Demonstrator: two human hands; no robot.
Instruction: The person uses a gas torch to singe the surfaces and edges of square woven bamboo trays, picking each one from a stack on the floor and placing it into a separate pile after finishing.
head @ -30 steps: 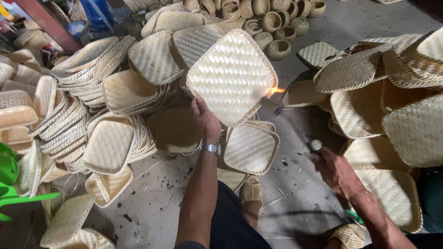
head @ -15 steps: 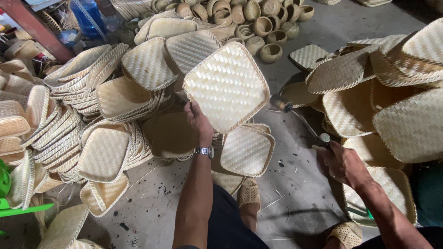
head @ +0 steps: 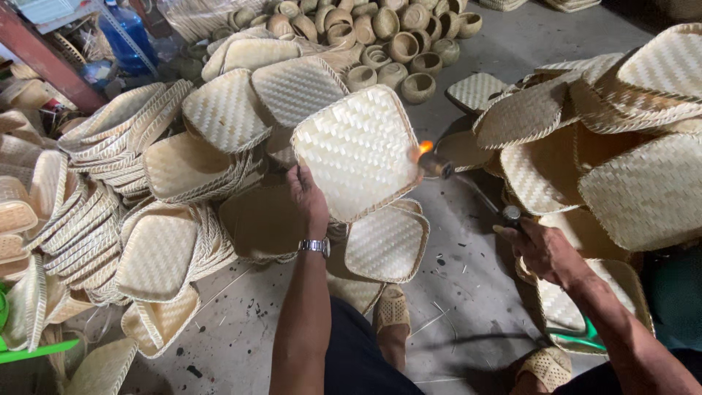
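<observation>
My left hand (head: pixel 307 194) grips the lower left edge of a square woven bamboo tray (head: pixel 358 150) and holds it up, tilted, bottom facing me. A watch (head: pixel 314 246) sits on that wrist. My right hand (head: pixel 537 245) is shut on the handle of a long gas torch (head: pixel 468 186). The torch's nozzle points at the tray's right edge, where a small orange flame (head: pixel 424 148) burns against the weave.
Stacks of similar woven trays (head: pixel 157 256) lie left, with more piled at the right (head: pixel 629 183). Another tray (head: pixel 386 243) rests on the floor below the held one. Small round woven bowls (head: pixel 395 44) crowd the far floor. A blue water bottle (head: pixel 128 36) stands top left. My sandalled feet (head: pixel 393 311) are on concrete.
The flame is lit again at the tray's right edge after being out half a second ago. The tray has turned slightly and the torch tip has moved up to it.
</observation>
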